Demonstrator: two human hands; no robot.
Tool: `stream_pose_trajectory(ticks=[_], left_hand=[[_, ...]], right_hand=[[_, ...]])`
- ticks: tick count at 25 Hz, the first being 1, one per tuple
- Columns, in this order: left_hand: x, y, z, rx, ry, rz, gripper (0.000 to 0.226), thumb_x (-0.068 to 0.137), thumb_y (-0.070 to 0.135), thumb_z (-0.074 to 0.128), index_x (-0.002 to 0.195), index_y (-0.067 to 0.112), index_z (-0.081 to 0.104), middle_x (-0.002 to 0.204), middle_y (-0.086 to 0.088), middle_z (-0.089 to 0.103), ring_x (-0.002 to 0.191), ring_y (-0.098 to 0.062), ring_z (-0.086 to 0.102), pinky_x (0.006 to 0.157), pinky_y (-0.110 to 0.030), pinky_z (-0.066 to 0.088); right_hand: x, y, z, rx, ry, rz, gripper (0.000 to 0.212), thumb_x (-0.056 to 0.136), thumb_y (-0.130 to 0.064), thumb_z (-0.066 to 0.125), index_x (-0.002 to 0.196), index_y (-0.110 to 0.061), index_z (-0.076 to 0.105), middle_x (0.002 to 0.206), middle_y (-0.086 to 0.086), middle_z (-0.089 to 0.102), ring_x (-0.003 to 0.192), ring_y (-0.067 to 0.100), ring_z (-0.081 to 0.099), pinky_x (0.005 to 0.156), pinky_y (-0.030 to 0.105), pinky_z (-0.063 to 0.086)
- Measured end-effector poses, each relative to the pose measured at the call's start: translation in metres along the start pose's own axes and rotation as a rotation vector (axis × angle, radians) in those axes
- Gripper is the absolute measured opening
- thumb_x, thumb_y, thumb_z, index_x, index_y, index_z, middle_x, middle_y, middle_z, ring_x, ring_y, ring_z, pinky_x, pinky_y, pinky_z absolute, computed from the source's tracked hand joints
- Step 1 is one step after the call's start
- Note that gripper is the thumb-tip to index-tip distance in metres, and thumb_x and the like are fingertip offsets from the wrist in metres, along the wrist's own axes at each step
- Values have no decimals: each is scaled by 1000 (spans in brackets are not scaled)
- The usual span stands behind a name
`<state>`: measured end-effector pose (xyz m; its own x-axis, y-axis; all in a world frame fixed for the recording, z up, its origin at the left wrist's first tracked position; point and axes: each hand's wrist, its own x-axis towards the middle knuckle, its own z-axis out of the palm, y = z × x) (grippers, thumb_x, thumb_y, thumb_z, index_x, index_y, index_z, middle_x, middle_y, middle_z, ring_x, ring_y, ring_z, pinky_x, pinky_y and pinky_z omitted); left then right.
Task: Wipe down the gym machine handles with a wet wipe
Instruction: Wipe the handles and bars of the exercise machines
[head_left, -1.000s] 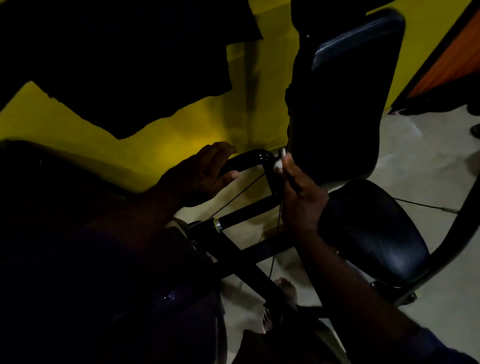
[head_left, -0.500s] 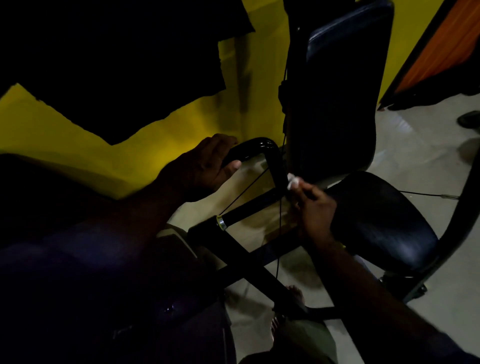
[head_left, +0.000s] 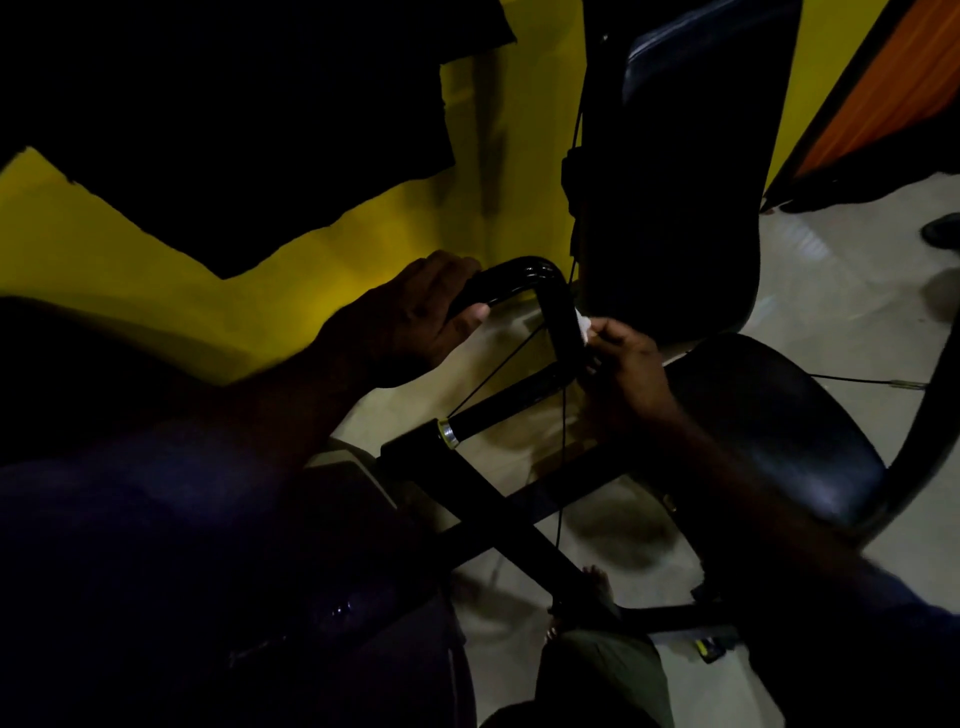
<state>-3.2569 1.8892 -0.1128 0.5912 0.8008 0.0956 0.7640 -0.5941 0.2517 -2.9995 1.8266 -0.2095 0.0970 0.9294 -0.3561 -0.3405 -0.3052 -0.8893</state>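
Yellow wall (head_left: 363, 249) fills the dim background, with a pale tiled floor (head_left: 841, 291) below it and an orange panel (head_left: 893, 88) off at the far right. Close to the wall stands a black gym machine: a tall padded backrest (head_left: 675, 197), a round black seat (head_left: 769, 431) beneath it, and a crossed metal frame (head_left: 498, 514) low on the floor.

A glossy black handle (head_left: 524, 283) curves out in front of the backrest and bends downward. The person's left hand (head_left: 415, 322) is wrapped around the upper, left stretch of it, fingers (head_left: 447, 270) curled over the top and thumb underneath. The right hand (head_left: 623, 358) holds a small white wipe (head_left: 583, 326) pinched in its fingers (head_left: 605, 330) and presses it against the downward part of the handle, just past the bend. A thin cable (head_left: 493, 376) runs diagonally behind the handle toward a silver collar (head_left: 447, 432) on the frame. A bare foot (head_left: 597, 579) shows on the floor beside the frame.
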Motion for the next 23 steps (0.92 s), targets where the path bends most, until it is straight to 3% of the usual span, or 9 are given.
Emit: stream_pose_trajectory(ticks=[4,6,9,11,14,17,20,23], left_hand=[[0,-2,1,26,-10,-8,62,104,57,39,147,13,48,135,-7,56,117,-27,58,77,-28,43],[0,1,0,40,-2,-7,61,104,57,39,146,14,48,134,-6,56,115,-27,58,74,-29,44],[0,2,0,51,-3,4,62,104,57,38,145,12,49,129,-6,57,110,-27,59,71,-29,42],[-1,3,-1,40,-5,-16,61,104,57,38,146,14,48,130,-5,57,109,-27,59,71,-29,41],[-2,3,0,28,12,-19,58,104,53,42,144,13,50,130,-6,57,107,-27,60,70,-29,40],[-2,3,0,36,12,-3,59,104,55,40,144,12,50,128,-6,58,103,-27,62,68,-29,41],[-2,2,0,19,25,4,61,104,57,38,143,13,50,128,-5,58,105,-25,61,68,-31,47],[-1,-1,2,-14,5,-33,62,103,60,37,144,16,47,129,-2,56,108,-23,60,70,-31,47]], right_hand=[[-35,53,17,-213,446,-187,22,98,-11,68,119,-13,75,103,-2,77,86,-9,68,79,10,51],[-55,75,39,-428,618,-258,18,98,-20,70,113,-19,79,99,-2,79,85,0,70,79,12,49],[-94,105,91,-605,418,-334,25,103,-29,58,106,-19,81,91,-3,80,81,3,72,79,7,49],[-110,100,96,-566,297,-411,18,100,-24,66,110,-19,80,103,-6,79,95,1,73,88,21,58],[-81,50,60,-756,334,-835,32,87,4,72,115,-9,77,113,9,73,105,24,67,90,33,55],[-32,-12,31,-1168,190,-1140,35,97,-7,63,131,-5,68,121,20,63,110,33,53,88,37,47],[-12,-18,15,-1450,-60,-1090,42,98,-9,56,140,-1,57,131,22,57,113,38,52,88,44,50],[-27,16,10,-1506,-60,-979,46,88,-4,56,134,1,58,124,22,53,105,35,48,81,45,53]])
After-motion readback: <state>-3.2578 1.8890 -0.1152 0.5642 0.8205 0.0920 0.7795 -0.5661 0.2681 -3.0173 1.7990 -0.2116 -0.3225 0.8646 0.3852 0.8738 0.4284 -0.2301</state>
